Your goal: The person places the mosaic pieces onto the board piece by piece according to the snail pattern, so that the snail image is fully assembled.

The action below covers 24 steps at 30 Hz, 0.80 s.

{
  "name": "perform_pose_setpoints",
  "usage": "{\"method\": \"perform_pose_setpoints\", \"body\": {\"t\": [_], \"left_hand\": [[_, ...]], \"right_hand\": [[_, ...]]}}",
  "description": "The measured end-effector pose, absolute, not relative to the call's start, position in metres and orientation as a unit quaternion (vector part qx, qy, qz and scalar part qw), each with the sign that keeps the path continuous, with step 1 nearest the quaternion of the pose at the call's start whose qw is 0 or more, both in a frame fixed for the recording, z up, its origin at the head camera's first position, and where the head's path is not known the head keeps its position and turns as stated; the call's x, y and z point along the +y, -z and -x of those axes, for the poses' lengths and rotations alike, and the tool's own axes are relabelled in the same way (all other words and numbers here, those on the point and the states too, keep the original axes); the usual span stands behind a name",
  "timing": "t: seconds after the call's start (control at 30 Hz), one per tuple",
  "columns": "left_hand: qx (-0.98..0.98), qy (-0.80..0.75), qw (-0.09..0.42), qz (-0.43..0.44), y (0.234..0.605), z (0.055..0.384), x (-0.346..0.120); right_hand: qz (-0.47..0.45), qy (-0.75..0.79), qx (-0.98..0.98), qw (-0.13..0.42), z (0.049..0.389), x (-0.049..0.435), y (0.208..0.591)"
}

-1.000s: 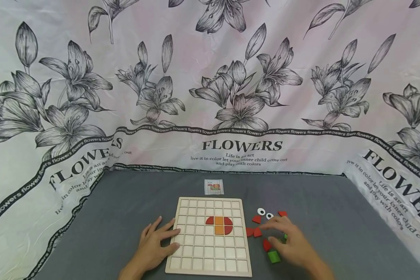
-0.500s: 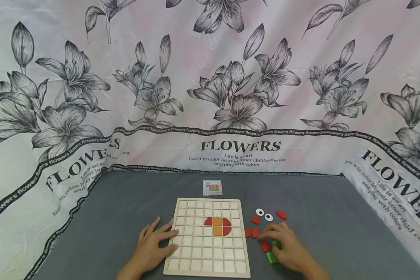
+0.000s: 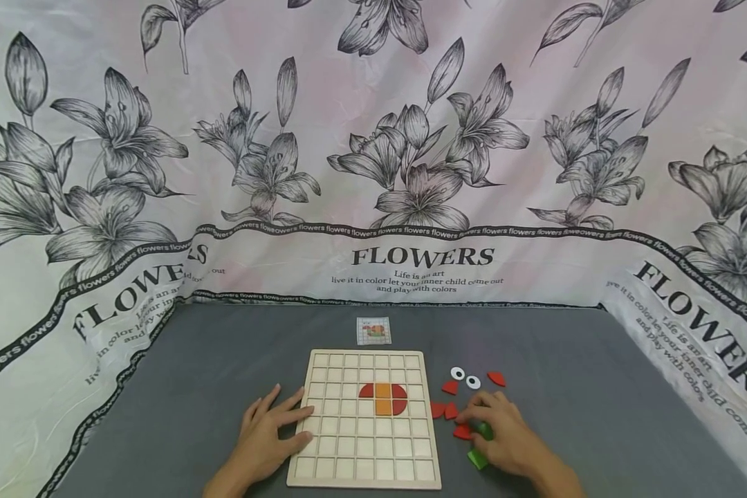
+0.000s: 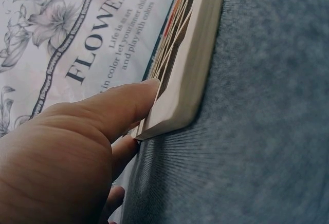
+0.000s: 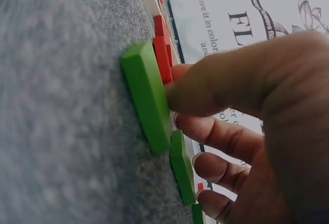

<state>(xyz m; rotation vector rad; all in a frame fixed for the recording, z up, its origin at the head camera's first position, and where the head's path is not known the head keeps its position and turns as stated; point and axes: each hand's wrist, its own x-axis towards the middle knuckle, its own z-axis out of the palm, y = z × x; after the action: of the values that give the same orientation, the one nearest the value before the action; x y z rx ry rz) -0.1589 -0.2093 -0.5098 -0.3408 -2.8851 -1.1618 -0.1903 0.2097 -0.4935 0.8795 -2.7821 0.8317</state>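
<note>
My left hand [image 3: 268,432] rests at the left edge of a wooden grid board [image 3: 364,484], thumb and index finger over its rim and the other fingers spread on the cloth. Inlaid in the board are orange squares [image 3: 382,399] flanked by red quarter-circle pieces [image 3: 400,407]. To the board's right, my right hand [image 3: 504,436] is low over loose pieces, thumb and index finger pinching a red quarter-circle piece [image 3: 463,432]. A green block [image 3: 476,458] lies just under the thumb. In the right wrist view, another green block [image 5: 182,167] sits beside the curled fingers.
Two white eye discs [image 3: 465,377] and more red pieces [image 3: 450,387] lie right of the board. A small picture card [image 3: 373,330] is behind it on the grey cloth [image 3: 236,339]. A flower-printed curtain [image 3: 423,266] encloses the back and sides.
My right hand has come down and closed its fingers at the red quarter-circle piece, which has turned and shifted slightly. The nearby green block has tilted. My left hand stays at the board.
</note>
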Motion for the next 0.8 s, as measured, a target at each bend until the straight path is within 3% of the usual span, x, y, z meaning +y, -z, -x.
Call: {"method": "perform_pose_setpoints", "body": {"t": [0.43, 0.8], "left_hand": [[-0.925, 0.364, 0.011, 0.106, 0.511, 0.159, -0.209], [-0.925, 0.364, -0.002, 0.104, 0.508, 0.159, -0.209]], "right_hand": [[-0.292, -0.255, -0.92, 0.062, 0.19, 0.206, 0.49], [-0.349, -0.285, -0.864, 0.225, 0.195, 0.195, 0.479]]}}
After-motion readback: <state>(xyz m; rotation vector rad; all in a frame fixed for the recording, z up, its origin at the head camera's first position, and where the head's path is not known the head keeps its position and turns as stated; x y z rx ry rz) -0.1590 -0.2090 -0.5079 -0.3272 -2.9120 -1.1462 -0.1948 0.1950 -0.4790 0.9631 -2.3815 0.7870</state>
